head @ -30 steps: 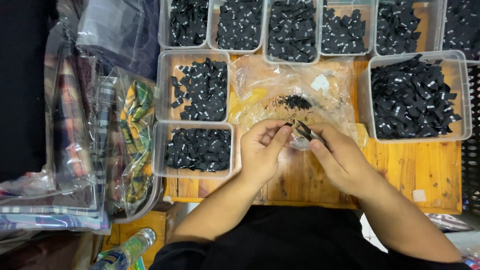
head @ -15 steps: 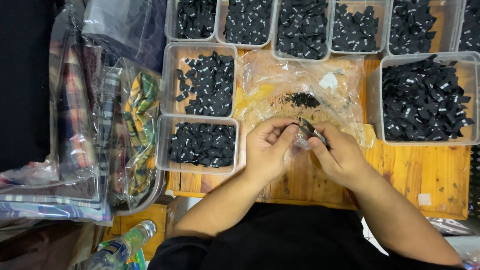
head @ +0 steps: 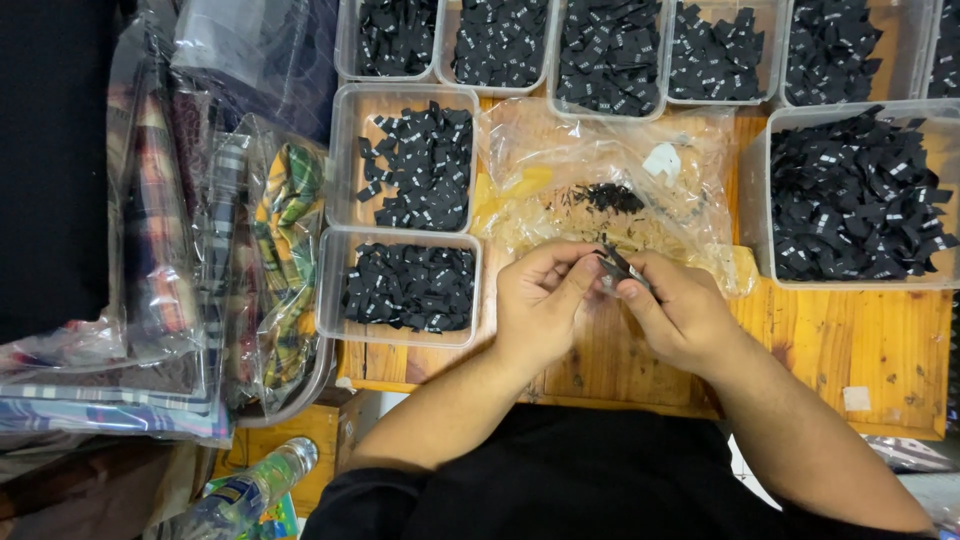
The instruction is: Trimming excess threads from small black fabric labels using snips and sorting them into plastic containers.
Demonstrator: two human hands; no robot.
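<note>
Seen from above, a person's two bare hands meet over the middle of a wooden table (head: pixel 840 340), close to its near edge. The left hand (head: pixel 540 305) and the right hand (head: pixel 680 315) are curled toward each other, fingertips almost touching, and together they pinch a small dark metal tool or clip with a black fabric label (head: pixel 618 268) between them; the piece is too small to tell exactly what it is. Both hands are closed on it, thumbs and forefingers pressed together. Just beyond the hands lies a crumpled clear plastic bag (head: pixel 600 170) with a small heap of black scraps (head: pixel 608 197) and a white paper tag (head: pixel 662 160) inside. Toward the table's left edge sit two clear rectangular plastic tubs of folded black labels: one near the hands (head: pixel 405 288), and one behind it (head: pixel 420 165), only partly filled. A larger clear tub heaped with black labels (head: pixel 855 195) stands at the right edge. A row of similar tubs (head: pixel 600 50) lines the far edge. Left of the table, plaid fabric pieces wrapped in clear plastic bags (head: pixel 270 250) are stacked, and a clear plastic bottle (head: pixel 250 490) lies below the near left corner.
</note>
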